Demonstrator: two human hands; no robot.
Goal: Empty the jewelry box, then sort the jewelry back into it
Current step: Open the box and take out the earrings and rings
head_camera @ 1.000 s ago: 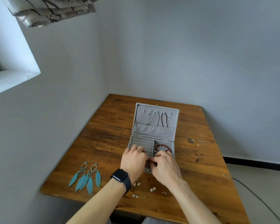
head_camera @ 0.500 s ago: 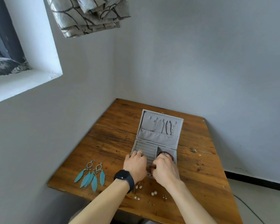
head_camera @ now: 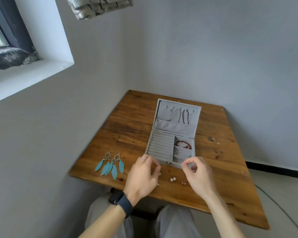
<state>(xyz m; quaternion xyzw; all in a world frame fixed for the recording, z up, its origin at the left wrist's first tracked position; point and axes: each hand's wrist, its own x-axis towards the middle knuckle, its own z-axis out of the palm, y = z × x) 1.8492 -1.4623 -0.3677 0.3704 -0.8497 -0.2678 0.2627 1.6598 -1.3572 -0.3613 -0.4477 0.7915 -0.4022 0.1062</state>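
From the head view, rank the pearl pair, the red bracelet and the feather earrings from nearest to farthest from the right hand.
1. The pearl pair: on the table, just left of the right hand.
2. The red bracelet: beyond the hand, in the back right compartment of the jewelry box.
3. The feather earrings: far left, past the left hand.

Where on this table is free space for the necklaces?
The table is bare right of the jewelry box, and left of it behind the feather earrings. Crowded: the front, from left hand to right hand, with pearl studs.
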